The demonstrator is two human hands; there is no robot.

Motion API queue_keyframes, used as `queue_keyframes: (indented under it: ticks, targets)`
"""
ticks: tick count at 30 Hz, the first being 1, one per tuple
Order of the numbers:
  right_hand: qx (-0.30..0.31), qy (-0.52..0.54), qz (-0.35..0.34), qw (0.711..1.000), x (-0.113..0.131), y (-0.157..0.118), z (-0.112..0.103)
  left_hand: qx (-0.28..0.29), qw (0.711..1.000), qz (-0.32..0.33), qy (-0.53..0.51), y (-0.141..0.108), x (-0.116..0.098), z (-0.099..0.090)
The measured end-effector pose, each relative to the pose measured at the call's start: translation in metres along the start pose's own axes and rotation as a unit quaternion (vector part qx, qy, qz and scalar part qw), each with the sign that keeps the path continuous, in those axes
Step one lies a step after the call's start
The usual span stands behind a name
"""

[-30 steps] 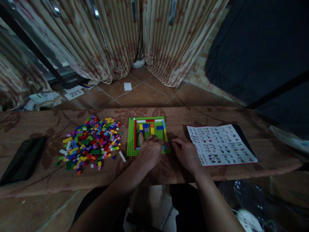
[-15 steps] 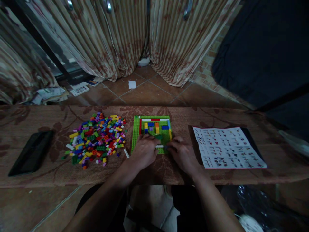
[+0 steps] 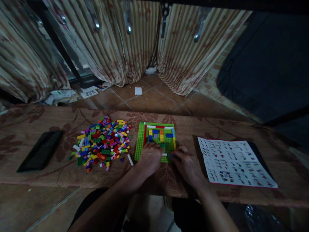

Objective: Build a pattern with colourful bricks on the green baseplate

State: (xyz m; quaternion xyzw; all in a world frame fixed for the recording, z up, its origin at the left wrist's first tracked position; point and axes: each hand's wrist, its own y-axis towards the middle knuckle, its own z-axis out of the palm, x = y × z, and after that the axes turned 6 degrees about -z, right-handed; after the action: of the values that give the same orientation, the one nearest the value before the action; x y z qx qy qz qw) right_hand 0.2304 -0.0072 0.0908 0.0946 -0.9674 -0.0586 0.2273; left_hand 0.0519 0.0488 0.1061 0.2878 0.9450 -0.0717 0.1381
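Note:
A green baseplate [image 3: 140, 145] carries a frame of red, white, light blue and yellow bricks, with blue, orange and yellow bricks inside it. My left hand [image 3: 151, 158] rests over its front left part, fingers curled down; what lies under them is hidden. A short white brick [image 3: 164, 154] shows just right of those fingers. At the front right corner my right hand [image 3: 187, 162] is closed, thumb and fingers pinching a small dark grey-blue brick [image 3: 171, 155]. A green brick [image 3: 163, 145] sits near my left fingertips.
A pile of loose coloured bricks [image 3: 103, 143] lies left of the baseplate, with a long white brick [image 3: 130, 159] beside it. A black phone-like slab [image 3: 40, 151] is at far left. A printed instruction sheet [image 3: 236, 162] lies to the right on the cloth-covered table [image 3: 183, 129].
The camera view has tilted, so the table appears lower and slightly turned. Both hands stay at the front of the baseplate in nearly the same pose.

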Motion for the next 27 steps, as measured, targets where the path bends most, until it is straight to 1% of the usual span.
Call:
queue_keyframes:
  ticks: [7,11,14,18,22,25,27]
  targets:
    - [-0.013,-0.014,-0.02,1.0,0.002,0.0,0.004,-0.008,1.0,0.007,0.0,-0.002,-0.001,0.0]
    - [-0.018,-0.008,-0.011,1.0,0.003,0.002,0.006,-0.001,1.0,0.008,-0.013,-0.003,0.0,-0.001]
    - [-0.013,0.02,0.003,1.0,0.005,0.003,0.003,0.002,1.0,0.008,-0.03,-0.006,0.004,-0.005]
    - [-0.013,0.058,0.018,0.998,0.007,0.003,0.0,-0.001,0.997,0.003,-0.074,-0.011,0.017,-0.015]
    - [-0.023,0.073,0.021,0.997,0.008,0.004,-0.001,-0.014,0.988,-0.031,-0.148,-0.014,0.037,-0.03]
    - [-0.029,0.081,0.024,0.996,0.01,0.005,0.0,-0.05,0.974,-0.068,-0.211,-0.013,0.051,-0.039]
    - [-0.032,0.083,0.02,0.996,0.012,0.006,0.001,-0.077,0.966,-0.102,-0.223,-0.012,0.059,-0.042]
